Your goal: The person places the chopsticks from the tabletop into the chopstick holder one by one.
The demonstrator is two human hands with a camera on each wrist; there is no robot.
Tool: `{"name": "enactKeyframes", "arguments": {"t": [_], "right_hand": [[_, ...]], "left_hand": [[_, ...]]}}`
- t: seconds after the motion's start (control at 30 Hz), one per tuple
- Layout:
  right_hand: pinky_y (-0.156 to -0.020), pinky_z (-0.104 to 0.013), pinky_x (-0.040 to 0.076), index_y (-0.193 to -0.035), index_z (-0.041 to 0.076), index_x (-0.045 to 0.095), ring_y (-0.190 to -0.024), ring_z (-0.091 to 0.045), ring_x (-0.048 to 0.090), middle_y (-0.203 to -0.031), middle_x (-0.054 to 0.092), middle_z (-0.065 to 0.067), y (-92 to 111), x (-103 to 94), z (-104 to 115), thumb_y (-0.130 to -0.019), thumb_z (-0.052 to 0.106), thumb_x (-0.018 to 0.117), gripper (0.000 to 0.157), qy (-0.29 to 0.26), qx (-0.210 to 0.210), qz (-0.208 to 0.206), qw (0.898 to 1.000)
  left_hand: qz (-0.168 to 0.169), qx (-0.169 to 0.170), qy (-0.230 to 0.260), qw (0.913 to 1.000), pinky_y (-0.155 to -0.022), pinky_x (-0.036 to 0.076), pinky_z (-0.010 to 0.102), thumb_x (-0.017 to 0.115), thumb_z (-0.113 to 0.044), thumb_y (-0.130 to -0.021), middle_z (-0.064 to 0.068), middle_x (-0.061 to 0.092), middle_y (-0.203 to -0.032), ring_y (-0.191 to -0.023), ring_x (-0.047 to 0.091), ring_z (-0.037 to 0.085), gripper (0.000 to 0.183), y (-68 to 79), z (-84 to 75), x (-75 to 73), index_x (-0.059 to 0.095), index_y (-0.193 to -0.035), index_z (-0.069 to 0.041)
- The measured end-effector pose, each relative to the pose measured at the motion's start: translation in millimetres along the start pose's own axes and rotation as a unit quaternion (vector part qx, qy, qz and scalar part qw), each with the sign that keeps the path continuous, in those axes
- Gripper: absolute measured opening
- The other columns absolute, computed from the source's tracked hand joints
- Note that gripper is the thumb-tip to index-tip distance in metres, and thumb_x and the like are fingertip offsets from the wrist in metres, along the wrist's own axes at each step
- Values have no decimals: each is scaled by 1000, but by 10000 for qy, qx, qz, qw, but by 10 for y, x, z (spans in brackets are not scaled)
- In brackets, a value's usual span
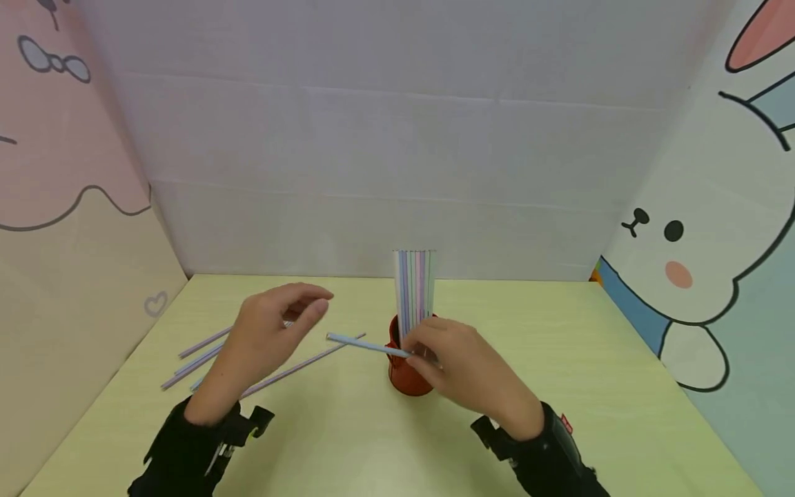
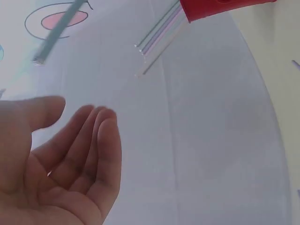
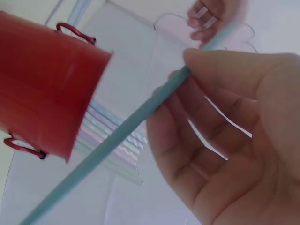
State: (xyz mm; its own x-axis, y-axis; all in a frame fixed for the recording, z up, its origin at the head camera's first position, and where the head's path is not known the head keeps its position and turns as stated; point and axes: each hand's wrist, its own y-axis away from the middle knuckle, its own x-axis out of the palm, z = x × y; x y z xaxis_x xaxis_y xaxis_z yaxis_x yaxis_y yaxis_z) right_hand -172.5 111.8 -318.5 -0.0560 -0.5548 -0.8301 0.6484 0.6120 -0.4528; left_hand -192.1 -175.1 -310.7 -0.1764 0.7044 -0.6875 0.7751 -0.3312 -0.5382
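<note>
Between thumb and fingers, my right hand (image 1: 466, 366) pinches a pale blue straw (image 1: 363, 345), which reaches leftward in the head view. In the right wrist view this straw (image 3: 108, 145) slants across in front of a red bucket (image 3: 47, 75) with small side handles. The bucket (image 1: 406, 381) stands upright on the table, with several pastel straws (image 1: 413, 286) standing in it; my right hand partly covers its rim. To the left, my left hand (image 1: 263, 338) hovers with loosely bent fingers and an empty palm, as the left wrist view also shows. The held straw's end is near it.
Several loose straws (image 1: 201, 359) lie at the left of the table, partly hidden by my left forearm. Another purple straw (image 1: 298, 367) lies diagonally between the hands. A white wall (image 1: 397, 152) closes the back, and printed panels stand on both sides.
</note>
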Motion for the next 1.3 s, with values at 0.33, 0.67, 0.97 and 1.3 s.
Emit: {"name": "enactKeyframes", "arguments": {"t": [0.33, 0.67, 0.97, 1.3], "right_hand": [[-69, -27, 55, -99, 9, 63, -78, -11, 61, -89, 63, 2, -21, -328, -108, -84, 1, 71, 19, -1146, 305, -2123, 9700], [-73, -27, 55, -102, -7, 56, -79, -28, 62, -90, 61, -16, -120, -300, -108, -87, -7, 62, 16, -2406, 942, -2677, 9282], [-69, -27, 56, -104, -4, 54, -76, -27, 63, -89, 62, -15, -129, -114, -269, -90, 0, 63, 18, -2159, 1606, -2232, 9369], [-66, -26, 56, -105, 4, 57, -76, -18, 61, -88, 62, -5, -109, 232, -537, -87, 7, 68, 21, -1968, 1950, -1754, 9447]], "left_hand": [[546, -781, 1310, 9868, -90, 49, 36, 71, -52, -81, -8, 55, -124, -108, 55, 12, 67, -27, 165, 793, 45, -137, -25], [1097, -1120, 2172, 9635, -95, 45, 42, 83, -48, -69, -8, 46, -133, -118, 45, 12, 91, -40, 58, 1297, 35, -143, -23], [1164, -1225, 2273, 9591, -89, 49, 33, 84, -51, -65, -8, 43, -133, -116, 46, 12, 96, -17, 82, 1443, 33, -142, -25], [1242, -1192, 2174, 9608, -87, 50, 32, 82, -50, -68, -5, 43, -132, -113, 47, 13, 93, -23, 93, 1471, 33, -143, -24]]}}
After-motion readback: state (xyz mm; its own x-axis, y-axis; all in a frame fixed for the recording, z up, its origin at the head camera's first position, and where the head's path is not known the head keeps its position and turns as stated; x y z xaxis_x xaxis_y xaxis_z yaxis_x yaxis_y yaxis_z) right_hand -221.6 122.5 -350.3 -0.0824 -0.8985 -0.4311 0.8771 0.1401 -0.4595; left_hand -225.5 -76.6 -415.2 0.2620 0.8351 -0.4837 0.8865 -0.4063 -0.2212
